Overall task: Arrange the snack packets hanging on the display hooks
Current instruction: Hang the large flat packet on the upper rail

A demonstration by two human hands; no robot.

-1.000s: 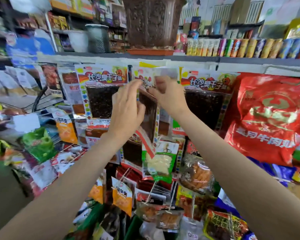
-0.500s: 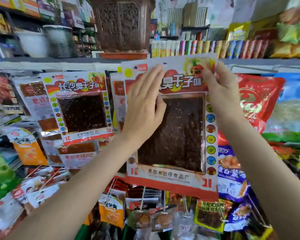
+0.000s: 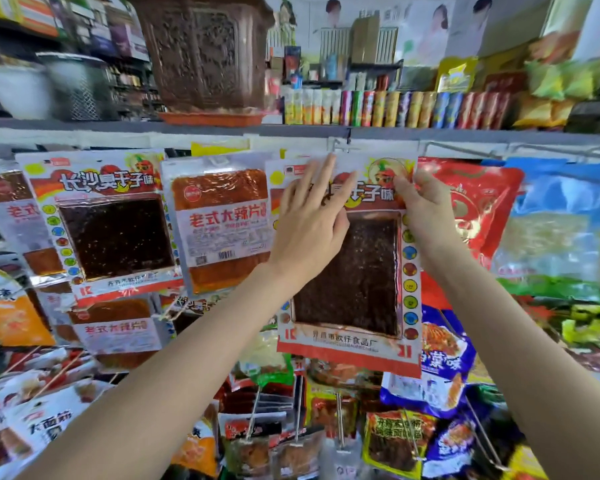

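Note:
A large snack packet with a dark window and a red and white border hangs just under a metal display hook. My right hand pinches its top right corner. My left hand lies flat on its upper left with fingers spread, pressing it. An identical packet hangs at the left, and an orange spicy-strip packet hangs between them.
A big red bag hangs to the right, beside blurred blue and green bags. Several small packets on hooks crowd the lower rack. Above, a grey shelf edge carries a brown carved pot and a row of tubes.
One second ago both hands were at the packet's top, with the packet edge-on. It has since turned to face me and been lifted up under the hook. The view shifted right.

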